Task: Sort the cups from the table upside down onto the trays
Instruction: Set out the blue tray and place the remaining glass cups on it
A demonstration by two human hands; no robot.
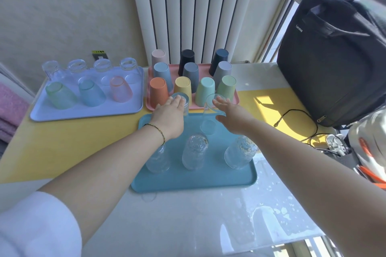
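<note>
Sleeve: your white sleeve (35, 225) covers the left upper arm, over the near edge of the table (188, 225).
Near row: three clear glasses (195, 152) stand upside down across the near half of the blue tray (188, 181), which lies mid-table.
Left hand: your left hand (169, 117) reaches to that tray's far left corner. Its fingers are straight and together, lying flat on the upturned base of a short glass (187, 107).
Right hand: your right hand (234, 118) is spread with straight fingers, the fingertips against the upper right side of a tall glass (210, 117) near the tray's far edge. It grips nothing, and you cannot tell which end of this glass is up.
Lavender tray: the lavender tray (83, 110) at the table's far left corner carries clear and tinted glasses (92, 94), all inverted.
Pink tray: the pink tray (149, 106) sits just beyond your fingertips, crowded with upside-down coloured cups (159, 89).
Right edge: a black bag (334, 58) stands there, with cables (292, 115) beside it.
</note>
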